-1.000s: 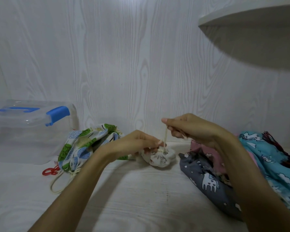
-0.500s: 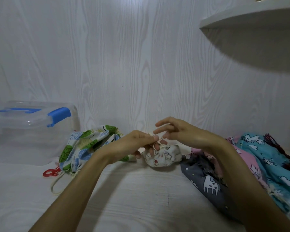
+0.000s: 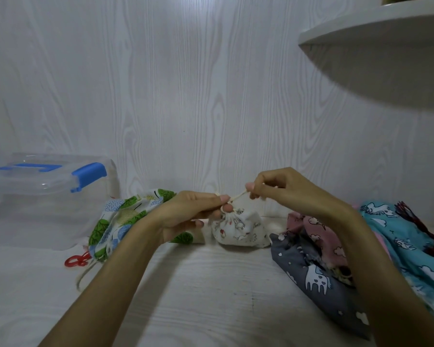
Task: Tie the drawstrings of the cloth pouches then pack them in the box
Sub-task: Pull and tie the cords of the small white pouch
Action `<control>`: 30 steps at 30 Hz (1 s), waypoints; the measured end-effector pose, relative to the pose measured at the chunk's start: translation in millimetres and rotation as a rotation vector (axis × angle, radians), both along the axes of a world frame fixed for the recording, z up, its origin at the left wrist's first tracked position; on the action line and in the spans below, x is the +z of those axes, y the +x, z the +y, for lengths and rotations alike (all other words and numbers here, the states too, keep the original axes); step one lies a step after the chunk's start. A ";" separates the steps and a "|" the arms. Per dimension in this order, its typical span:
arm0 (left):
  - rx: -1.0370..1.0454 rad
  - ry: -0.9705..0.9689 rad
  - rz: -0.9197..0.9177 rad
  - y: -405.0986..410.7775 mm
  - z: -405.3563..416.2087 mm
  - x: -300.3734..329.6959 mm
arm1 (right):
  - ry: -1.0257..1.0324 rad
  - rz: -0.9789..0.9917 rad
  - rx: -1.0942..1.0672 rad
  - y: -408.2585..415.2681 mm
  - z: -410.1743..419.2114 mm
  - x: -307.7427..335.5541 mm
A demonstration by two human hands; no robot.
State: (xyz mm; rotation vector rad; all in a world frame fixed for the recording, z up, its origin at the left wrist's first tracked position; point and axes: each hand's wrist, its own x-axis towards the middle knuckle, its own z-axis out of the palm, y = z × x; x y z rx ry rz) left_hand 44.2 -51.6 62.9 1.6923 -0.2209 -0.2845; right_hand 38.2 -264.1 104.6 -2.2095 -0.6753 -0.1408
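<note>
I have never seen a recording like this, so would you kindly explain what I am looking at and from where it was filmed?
There is no machine here: a person works with bare hands, filmed by a wide camera worn on the head, looking forward and down. The surface is a pale table against a wall. The left hand pinches the gathered neck of a small white pouch, and the right hand pulls its drawstring taut. Left of them lies a green-leaf pouch, with a red clip and a clear box with blue latches. On the right lies a heap of grey, pink and blue pouches.
</note>
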 end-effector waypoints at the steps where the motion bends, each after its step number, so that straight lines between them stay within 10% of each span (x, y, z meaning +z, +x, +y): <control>1: 0.005 -0.075 0.029 0.8 0.2 0.2 | 0.019 0.026 0.035 -2.4 0.3 1.8; 11: 0.083 -0.209 0.051 -2.9 -2.3 2.6 | -0.400 0.171 0.125 -13.6 -4.9 9.7; 30: 0.111 -0.155 -0.026 -5.0 -7.3 2.5 | -0.133 -0.152 -0.048 -3.0 16.9 -2.6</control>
